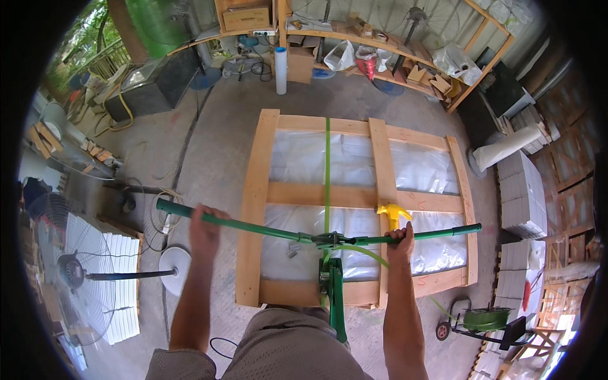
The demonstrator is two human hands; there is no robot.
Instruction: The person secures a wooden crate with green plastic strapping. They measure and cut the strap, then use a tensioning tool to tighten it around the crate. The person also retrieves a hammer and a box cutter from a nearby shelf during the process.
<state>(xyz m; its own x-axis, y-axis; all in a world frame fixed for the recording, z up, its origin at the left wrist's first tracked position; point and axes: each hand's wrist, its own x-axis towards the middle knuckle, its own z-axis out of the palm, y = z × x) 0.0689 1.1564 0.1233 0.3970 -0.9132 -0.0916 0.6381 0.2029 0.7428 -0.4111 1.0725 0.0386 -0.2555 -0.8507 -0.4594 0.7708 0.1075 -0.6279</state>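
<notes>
A green long-handled strapping crimper [269,230] lies crosswise over a wooden crate [252,209], its two arms spread wide and its jaws at the strap. My left hand [206,227], a little blurred, is closed round the left arm. The right arm is in the closed grip of my right hand [400,243]. A green strap [327,164] runs lengthwise over the crate, and a loose end curves right from the jaws. Just below the jaws sits a green strap tensioner [335,291]. A yellow hammer [394,213] rests by my right hand, which hides its handle.
Clear plastic film [297,158] shows between the crate's slats. At right stand a strap reel cart [484,320] and stacked white boxes [520,196]. A pedestal fan [73,271] stands at left. Behind the crate are a white roll [280,71] and a cluttered wooden shelf [380,43].
</notes>
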